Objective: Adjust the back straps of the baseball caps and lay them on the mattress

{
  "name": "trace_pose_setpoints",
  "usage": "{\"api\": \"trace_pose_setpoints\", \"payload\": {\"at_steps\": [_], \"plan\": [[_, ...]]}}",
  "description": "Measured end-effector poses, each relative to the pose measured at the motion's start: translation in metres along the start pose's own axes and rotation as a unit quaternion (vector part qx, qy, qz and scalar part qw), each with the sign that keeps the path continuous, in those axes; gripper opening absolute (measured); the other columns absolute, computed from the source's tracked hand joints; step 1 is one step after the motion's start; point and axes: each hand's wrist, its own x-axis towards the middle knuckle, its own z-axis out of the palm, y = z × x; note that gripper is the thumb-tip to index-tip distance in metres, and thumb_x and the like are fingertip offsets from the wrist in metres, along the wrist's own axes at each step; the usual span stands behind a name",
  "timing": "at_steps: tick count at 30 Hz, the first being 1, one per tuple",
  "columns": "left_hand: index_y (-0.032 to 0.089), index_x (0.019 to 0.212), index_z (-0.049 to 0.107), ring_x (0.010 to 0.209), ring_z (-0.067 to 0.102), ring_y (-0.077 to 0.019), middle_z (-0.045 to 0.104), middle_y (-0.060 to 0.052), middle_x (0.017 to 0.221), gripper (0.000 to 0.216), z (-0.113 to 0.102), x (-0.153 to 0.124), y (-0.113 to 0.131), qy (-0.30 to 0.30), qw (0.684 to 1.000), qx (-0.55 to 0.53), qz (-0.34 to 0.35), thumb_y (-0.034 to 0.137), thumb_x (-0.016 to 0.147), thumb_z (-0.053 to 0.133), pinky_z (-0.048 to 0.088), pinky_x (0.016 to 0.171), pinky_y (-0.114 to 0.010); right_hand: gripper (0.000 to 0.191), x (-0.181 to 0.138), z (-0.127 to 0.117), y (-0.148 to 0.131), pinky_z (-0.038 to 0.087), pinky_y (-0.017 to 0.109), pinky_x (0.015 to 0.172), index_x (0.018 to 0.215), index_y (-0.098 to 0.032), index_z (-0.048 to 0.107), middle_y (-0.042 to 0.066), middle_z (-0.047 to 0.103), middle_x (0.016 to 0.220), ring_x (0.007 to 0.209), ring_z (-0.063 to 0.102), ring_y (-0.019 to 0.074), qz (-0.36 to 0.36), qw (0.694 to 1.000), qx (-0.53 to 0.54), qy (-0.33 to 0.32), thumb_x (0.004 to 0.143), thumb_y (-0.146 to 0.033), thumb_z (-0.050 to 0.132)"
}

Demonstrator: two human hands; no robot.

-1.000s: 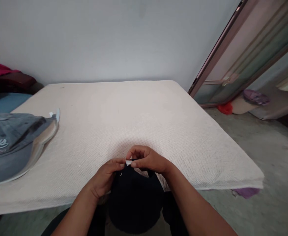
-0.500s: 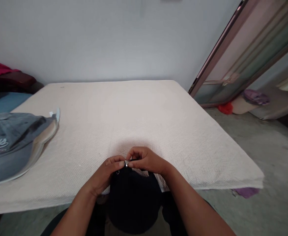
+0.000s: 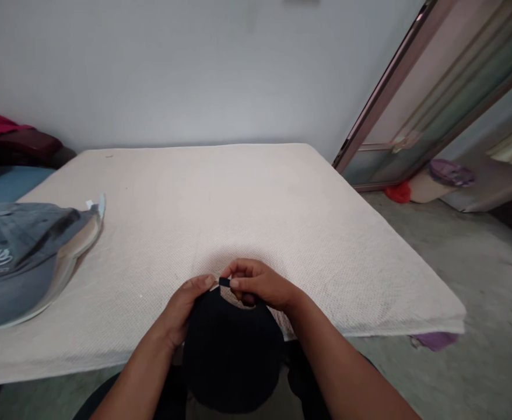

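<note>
A black baseball cap [image 3: 234, 356] lies at the near edge of the table, over my lap, with its back opening turned away from me. My right hand [image 3: 260, 284] pinches the cap's short black back strap [image 3: 224, 282] between thumb and fingers. On the other side, my left hand [image 3: 195, 294] grips the cap's rim close to the strap's left end, where a small pale piece shows under the thumb. Through the gap below the strap the light cloth is visible. The undersides of the fingers are hidden.
A grey cap [image 3: 20, 251] with white lettering, resting on other caps, sits at the left of the cloth-covered table [image 3: 221, 192]. A wall rises behind it. At the right are a sliding door frame [image 3: 382, 87] and a purple-topped bin [image 3: 448, 175] on the floor.
The black strap now shows between my hands, where a shiny buckle showed before. My left fingers have shifted slightly left, and the cap's crown has turned and moved slightly left.
</note>
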Motion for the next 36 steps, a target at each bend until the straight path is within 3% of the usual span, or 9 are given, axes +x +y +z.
{"api": "trace_pose_setpoints", "payload": {"at_steps": [3,9,13,16,19,22,26,31,36], "plan": [[0.013,0.071,0.069,0.050,0.058,-0.0115,0.067,-0.003,0.060,0.010,0.000,-0.003,0.004,0.019,0.998,-0.058,-0.022,0.023,0.071,0.071,0.046,0.053,-0.022,0.021,-0.003,-0.004,-0.002,0.034,0.019,0.050,0.096,-0.017,0.059,-0.004,0.054,0.061,0.051,0.044,0.0057,-0.003,0.997,0.069,0.028,0.077,-0.026,0.063],[0.013,0.086,0.071,0.054,0.062,-0.0128,0.070,-0.004,0.067,0.016,0.002,-0.007,0.001,-0.085,0.993,-0.062,-0.047,0.022,0.073,0.070,0.049,0.055,-0.022,0.023,-0.003,-0.011,-0.003,0.027,0.017,0.044,0.093,-0.018,0.056,-0.007,0.051,0.057,0.043,0.035,0.0035,-0.028,0.983,0.167,0.067,0.074,-0.026,0.068],[0.014,0.087,0.072,0.061,0.067,-0.0173,0.073,-0.006,0.071,0.018,-0.006,-0.007,0.006,-0.050,0.993,-0.096,-0.040,0.025,0.075,0.067,0.053,0.063,-0.027,0.023,-0.004,-0.010,-0.006,0.034,0.018,0.050,0.093,-0.018,0.059,-0.004,0.057,0.065,0.051,0.047,0.0054,-0.017,0.980,0.172,0.099,0.074,-0.028,0.068],[0.016,0.082,0.073,0.068,0.069,-0.0189,0.074,-0.004,0.072,0.027,-0.017,-0.005,0.022,-0.018,0.984,-0.176,0.001,0.034,0.084,0.053,0.054,0.070,-0.029,0.021,-0.008,-0.007,-0.008,0.039,0.020,0.057,0.088,-0.015,0.063,0.000,0.059,0.075,0.062,0.053,0.0074,0.002,0.985,0.160,0.058,0.076,-0.031,0.067],[0.021,0.077,0.073,0.066,0.069,-0.0134,0.075,0.002,0.072,0.035,-0.029,-0.001,0.037,-0.010,0.967,-0.236,0.098,0.031,0.091,0.043,0.054,0.066,-0.021,0.021,-0.009,-0.008,-0.008,0.039,0.019,0.056,0.088,-0.014,0.063,-0.001,0.058,0.075,0.062,0.052,0.0068,0.013,0.983,0.179,0.030,0.073,-0.027,0.070],[0.022,0.079,0.075,0.066,0.069,-0.0131,0.075,0.002,0.072,0.037,-0.032,0.003,0.039,-0.010,0.966,-0.233,0.115,0.032,0.092,0.041,0.053,0.068,-0.020,0.025,-0.006,-0.014,-0.006,0.041,0.020,0.059,0.093,-0.016,0.062,0.000,0.061,0.079,0.065,0.055,0.0084,-0.031,0.972,0.207,0.104,0.070,-0.022,0.072],[0.022,0.087,0.076,0.088,0.069,-0.0248,0.076,-0.005,0.075,0.038,-0.021,0.008,0.020,-0.058,0.976,-0.195,0.076,0.050,0.083,0.051,0.051,0.087,-0.034,0.028,0.001,-0.026,-0.005,0.044,0.023,0.062,0.095,-0.018,0.062,0.002,0.064,0.082,0.066,0.056,0.0110,-0.097,0.939,0.229,0.238,0.070,-0.027,0.070],[0.023,0.082,0.076,0.098,0.066,-0.0256,0.076,-0.004,0.076,0.020,-0.008,0.011,-0.006,-0.106,0.976,-0.181,0.057,0.024,0.080,0.057,0.045,0.096,-0.037,0.031,0.005,-0.032,-0.004,0.043,0.023,0.059,0.097,-0.018,0.062,0.001,0.063,0.080,0.063,0.053,0.0109,-0.132,0.926,0.230,0.270,0.068,-0.026,0.072],[0.021,0.086,0.076,0.092,0.069,-0.0230,0.076,-0.003,0.080,0.034,-0.027,0.012,0.010,-0.102,0.965,-0.217,0.101,0.017,0.084,0.043,0.047,0.095,-0.035,0.018,0.006,-0.028,-0.002,0.039,0.020,0.056,0.084,-0.016,0.063,-0.001,0.058,0.068,0.058,0.048,0.0083,-0.146,0.926,0.284,0.203,0.076,-0.032,0.066]]}}
